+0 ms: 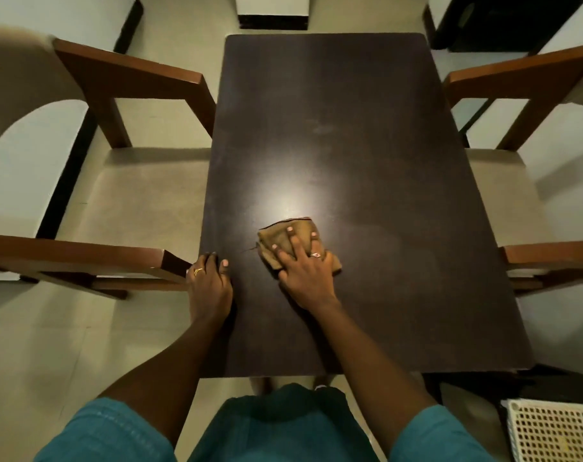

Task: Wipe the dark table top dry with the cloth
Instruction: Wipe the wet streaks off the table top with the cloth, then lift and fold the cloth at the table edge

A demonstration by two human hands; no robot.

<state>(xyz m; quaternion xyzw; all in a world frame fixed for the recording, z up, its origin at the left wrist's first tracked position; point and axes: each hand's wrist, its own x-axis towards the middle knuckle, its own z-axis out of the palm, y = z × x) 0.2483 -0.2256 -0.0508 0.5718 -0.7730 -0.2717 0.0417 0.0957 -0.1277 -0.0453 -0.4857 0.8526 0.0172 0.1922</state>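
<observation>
A dark rectangular table top [333, 128] fills the middle of the view, with a bright glare patch near its centre. A crumpled tan cloth [275, 238] lies on it toward the near left. My right hand [303, 271] presses flat on the cloth with the fingers spread over it. At the table's left edge my left hand [210, 285] grips the rim, thumb on top and fingers curled over the side. Faint smears show on the far right part of the surface.
A wooden armchair [116, 195] with a beige seat stands close against the table's left side. A second armchair [533, 181] stands on the right. A white perforated basket [553, 431] sits on the floor at the near right corner. Pale tiled floor surrounds the table.
</observation>
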